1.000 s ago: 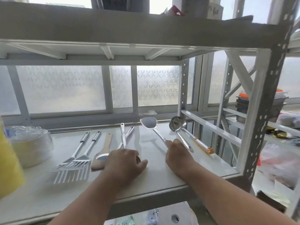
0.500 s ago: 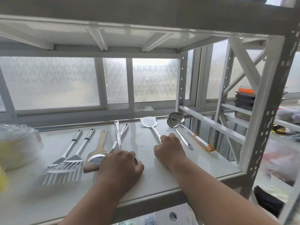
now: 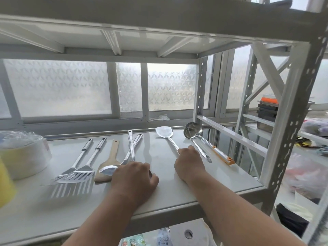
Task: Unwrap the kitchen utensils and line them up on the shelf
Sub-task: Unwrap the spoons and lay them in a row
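Steel turner (image 3: 167, 139) (handle) under right hand (image 3: 190, 165)

No text, label, brand, number or sign can be read anywhere; the packets (image 3: 142, 241) showing below the shelf (image 3: 177, 201), under the left hand (image 3: 133, 176) and right hand (image 3: 190, 164), carry some coloured print, but it is too blurred to make out
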The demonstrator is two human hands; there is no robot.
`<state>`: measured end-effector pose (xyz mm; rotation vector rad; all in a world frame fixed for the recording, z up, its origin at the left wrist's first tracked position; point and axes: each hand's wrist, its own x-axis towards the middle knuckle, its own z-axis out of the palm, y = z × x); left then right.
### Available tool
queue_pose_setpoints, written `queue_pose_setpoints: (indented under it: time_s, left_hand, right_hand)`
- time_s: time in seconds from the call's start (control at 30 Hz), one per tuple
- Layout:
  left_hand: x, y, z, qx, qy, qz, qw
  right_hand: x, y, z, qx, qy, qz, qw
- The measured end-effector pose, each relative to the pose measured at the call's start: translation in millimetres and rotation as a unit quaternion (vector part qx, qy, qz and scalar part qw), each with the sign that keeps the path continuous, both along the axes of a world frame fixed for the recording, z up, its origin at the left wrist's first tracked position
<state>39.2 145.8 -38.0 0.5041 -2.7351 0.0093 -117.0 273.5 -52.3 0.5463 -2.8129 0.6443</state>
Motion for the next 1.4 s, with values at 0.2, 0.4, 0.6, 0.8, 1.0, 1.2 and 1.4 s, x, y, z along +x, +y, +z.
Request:
queue_pose_setpoints:
  time_s: [0.2, 0.4, 0.6, 0.8, 1.0, 1.2, 1.4]
  left_hand:
    - [0.7, 0.5, 1.0, 0.003, 0.004, -0.002, 1.000]
    - [0.5, 0.6, 1.4, 0.002, 0.001, 0.000, 1.000]
    - [0.6, 1.4, 1.1, -0.009, -0.001, 0.004, 1.000]
    - [-1.8, -1.1, -1.5, -0.012, -0.005, 0.002, 1.000]
    - [-2.5, -2.1, -2.7, -0.011, -0.005, 0.002, 1.000]
    - [-3.1, -3.2, -2.9, -0.007, -0.003, -0.002, 1.000]
    - [-3.5, -3.8, -4.1, -0.019, -0.003, 0.001, 1.000]
  right_hand:
    - [-5.5, -1.7, -1.9, -0.004, -0.009, -0.026, 1.000]
    - [-7.5, -3.2, -3.4, 0.002, -0.004, -0.036, 0.999]
    - [-8.5, -0.7, -3.0, -0.018, -0.013, -0.054, 0.998]
    - [-7.3, -1.6, -2.6, -0.029, -0.019, -0.060, 0.998]
    - [-8.8, -2.3, -3.6, -0.027, -0.016, -0.071, 0.997]
    - [-10.8, -0.7, -3.7, -0.005, -0.013, -0.096, 0.995]
    - [-8.8, 0.5, -2.4, 0.004, -0.018, -0.099, 0.995]
